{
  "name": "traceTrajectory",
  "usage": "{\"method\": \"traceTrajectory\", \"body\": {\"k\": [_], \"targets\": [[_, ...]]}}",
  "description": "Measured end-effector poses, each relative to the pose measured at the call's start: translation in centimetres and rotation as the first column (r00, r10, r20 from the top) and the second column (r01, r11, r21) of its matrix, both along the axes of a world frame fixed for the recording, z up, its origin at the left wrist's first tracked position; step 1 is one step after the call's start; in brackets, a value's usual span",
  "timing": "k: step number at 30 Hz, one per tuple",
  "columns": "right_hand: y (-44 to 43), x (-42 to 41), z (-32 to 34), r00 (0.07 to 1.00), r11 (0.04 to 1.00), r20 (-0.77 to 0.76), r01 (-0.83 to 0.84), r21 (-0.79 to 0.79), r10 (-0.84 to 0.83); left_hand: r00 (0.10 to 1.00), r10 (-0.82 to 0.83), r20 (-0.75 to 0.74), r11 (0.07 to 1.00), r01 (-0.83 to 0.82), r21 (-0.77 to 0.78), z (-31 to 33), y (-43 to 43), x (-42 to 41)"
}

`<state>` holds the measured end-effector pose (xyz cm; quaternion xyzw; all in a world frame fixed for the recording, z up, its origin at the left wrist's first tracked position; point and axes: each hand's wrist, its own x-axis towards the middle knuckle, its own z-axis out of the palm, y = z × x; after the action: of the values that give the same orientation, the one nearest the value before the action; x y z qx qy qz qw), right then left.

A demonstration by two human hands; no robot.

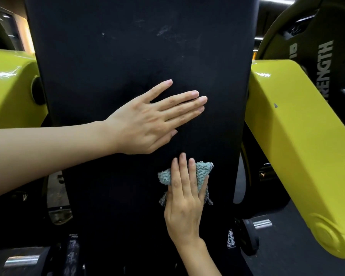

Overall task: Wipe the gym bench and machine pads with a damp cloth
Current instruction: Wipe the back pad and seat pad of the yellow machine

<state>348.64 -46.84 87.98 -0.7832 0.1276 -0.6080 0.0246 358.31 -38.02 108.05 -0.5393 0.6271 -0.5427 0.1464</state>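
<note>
A tall black machine pad (127, 46) fills the middle of the view, with faint pale smudges near its top. My left hand (153, 120) lies flat on the pad's middle, fingers straight and pointing right. Below it, my right hand (184, 198) presses a small teal and grey cloth (202, 173) against the lower pad. Its fingers lie straight over the cloth while the thumb wraps the cloth's right edge. Most of the cloth is hidden under the hand.
Yellow-green machine arms stand on both sides, the left arm (10, 90) and the right arm (299, 148) close to the pad. A black weight plate (319, 46) hangs at the upper right. Chrome pegs (262, 224) and dark floor lie below.
</note>
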Motion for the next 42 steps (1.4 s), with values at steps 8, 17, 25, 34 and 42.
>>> {"method": "traceTrajectory", "body": {"k": [8, 17, 25, 34, 42], "targets": [[-2.7, -0.4, 3.7, 0.997, 0.999, 0.070, -0.031, -0.042, 0.034, 1.000, 0.012, 0.010, 1.000, -0.012, -0.002, -0.1, -0.1, 0.0], [-2.6, -0.3, 4.6, 0.996, 1.000, 0.091, 0.003, -0.010, -0.002, 1.000, 0.018, -0.003, 1.000, -0.018, -0.008, -0.2, -0.1, -0.2], [0.1, -0.1, 0.0, 1.000, 0.998, 0.011, -0.017, 0.052, 0.017, 1.000, 0.002, -0.017, 1.000, -0.002, 0.004, -0.8, 0.6, 0.2], [3.6, 0.7, -4.5, 0.994, 0.991, -0.038, -0.095, 0.098, 0.099, 1.000, -0.003, -0.009, 0.996, 0.004, 0.088, -4.0, 4.7, 1.7], [4.9, 3.0, 0.6, 0.985, 0.991, 0.109, -0.133, -0.002, 0.133, 1.000, -0.026, 0.009, 0.966, 0.022, 0.258, -3.1, 9.0, 3.8]]}}
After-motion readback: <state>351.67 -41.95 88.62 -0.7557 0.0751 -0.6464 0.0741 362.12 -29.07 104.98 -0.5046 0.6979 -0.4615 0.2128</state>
